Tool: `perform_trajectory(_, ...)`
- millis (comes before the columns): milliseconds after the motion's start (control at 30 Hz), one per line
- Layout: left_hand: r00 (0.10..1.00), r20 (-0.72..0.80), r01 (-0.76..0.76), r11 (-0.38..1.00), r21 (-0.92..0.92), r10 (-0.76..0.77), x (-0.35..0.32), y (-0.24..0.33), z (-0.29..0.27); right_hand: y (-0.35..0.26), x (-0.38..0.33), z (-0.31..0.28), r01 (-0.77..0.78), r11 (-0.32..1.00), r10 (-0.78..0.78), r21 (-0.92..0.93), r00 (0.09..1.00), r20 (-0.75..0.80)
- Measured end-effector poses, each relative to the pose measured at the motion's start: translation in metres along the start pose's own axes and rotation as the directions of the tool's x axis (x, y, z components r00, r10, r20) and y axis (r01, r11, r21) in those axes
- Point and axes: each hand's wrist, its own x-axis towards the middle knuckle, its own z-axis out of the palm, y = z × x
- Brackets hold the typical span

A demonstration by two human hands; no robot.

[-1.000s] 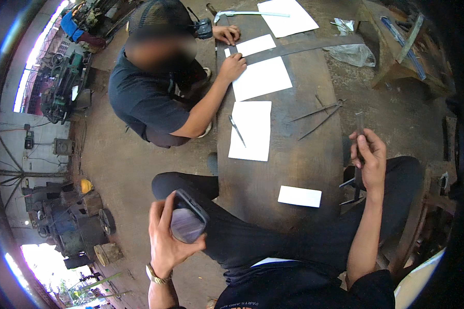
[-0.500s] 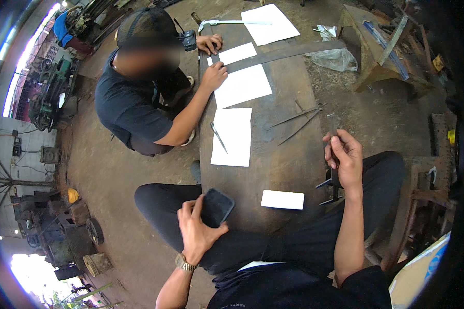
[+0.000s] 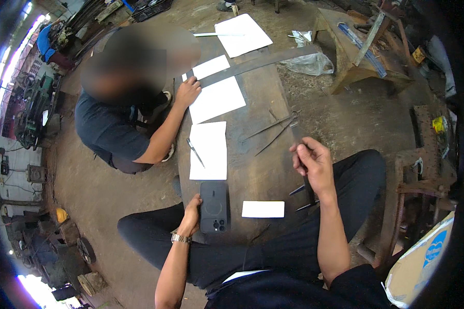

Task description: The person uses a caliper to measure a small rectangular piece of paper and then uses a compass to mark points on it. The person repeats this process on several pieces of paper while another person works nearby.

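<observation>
On the near left of the worn table, my left hand [image 3: 192, 213] grips the long edge of a black smartphone [image 3: 213, 203]. The phone's back and camera lenses face up; whether it rests fully on the tabletop I cannot tell. At the right edge, my right hand [image 3: 314, 164] is closed round a dark caliper [image 3: 308, 188], its pointed jaws below the fist and its narrow end above, blurred. Between my hands lies a small white card [image 3: 263, 209]. A sheet of paper with a pen [image 3: 195, 153] on it lies beyond the phone.
Dark metal dividers [image 3: 273, 131] lie mid-table. Farther off, a long metal strip [image 3: 252, 66] crosses white sheets [image 3: 218, 100] and overhangs the right edge. A co-worker [image 3: 113, 123] crouches on the left, one hand on the strip. A wooden stand [image 3: 340, 67] is at the far right.
My left hand has turned the phone from a tilted hold to lying level by the table's left edge. My right hand still holds the caliper. The co-worker's head has leaned down and forward.
</observation>
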Motion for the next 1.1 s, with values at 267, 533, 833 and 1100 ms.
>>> perform_trajectory(267, 0.974, -0.005, -0.148, 0.658, 0.738, 0.225, 0.010, -0.015, -0.003, 0.017, 0.011, 0.010, -0.053, 0.976, 0.078, -0.211, 0.991, 0.111)
perform_trajectory(533, 0.903, -0.051, -0.150, 0.422, 0.894, 0.427, 0.013, -0.010, 0.018, 0.035, 0.008, 0.015, -0.111, 0.977, 0.132, -0.182, 0.985, 0.112)
perform_trajectory(833, 0.880, -0.046, -0.019, 0.131, 0.991, 0.472, 0.008, -0.020, 0.038, 0.032, 0.000, 0.013, -0.063, 0.994, 0.071, -0.085, 0.993, 0.091)
perform_trajectory(1100, 0.719, 0.544, -0.503, -0.217, 0.837, 0.432, -0.005, -0.017, 0.121, 0.025, -0.008, -0.001, -0.011, 0.999, 0.010, -0.031, 0.998, -0.055)
